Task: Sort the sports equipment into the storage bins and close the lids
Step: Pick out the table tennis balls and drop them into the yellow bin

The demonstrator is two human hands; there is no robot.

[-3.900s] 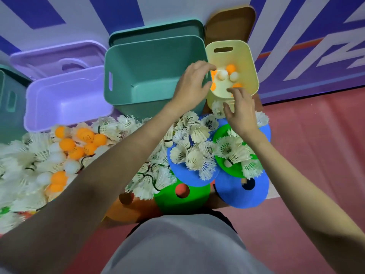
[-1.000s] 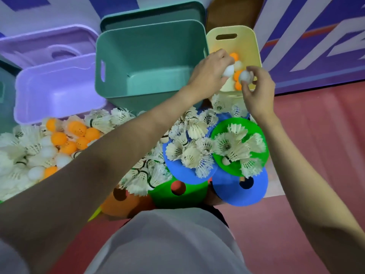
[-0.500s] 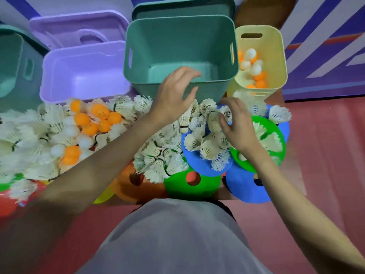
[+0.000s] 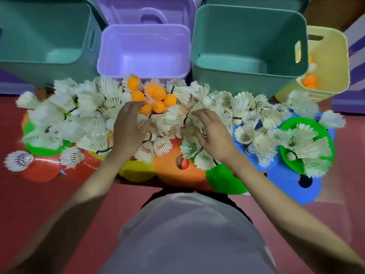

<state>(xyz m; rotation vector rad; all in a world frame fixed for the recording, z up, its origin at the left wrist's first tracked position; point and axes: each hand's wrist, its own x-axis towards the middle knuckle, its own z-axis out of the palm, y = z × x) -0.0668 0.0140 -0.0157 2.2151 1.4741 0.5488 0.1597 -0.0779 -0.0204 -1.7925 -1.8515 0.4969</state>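
Sorting has barely begun: both the left hand (image 4: 128, 127) and right hand (image 4: 212, 131) hover spread and empty over the heaped shuttlecocks (image 4: 243, 107), while only the yellow bin (image 4: 331, 62) at upper right holds balls.

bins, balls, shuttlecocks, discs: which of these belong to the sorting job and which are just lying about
In the job:
orange balls
shuttlecocks
discs
yellow bin, balls already in it
purple bin
green bins
left hand and right hand, both over the pile

Lying about:
red floor
striped wall
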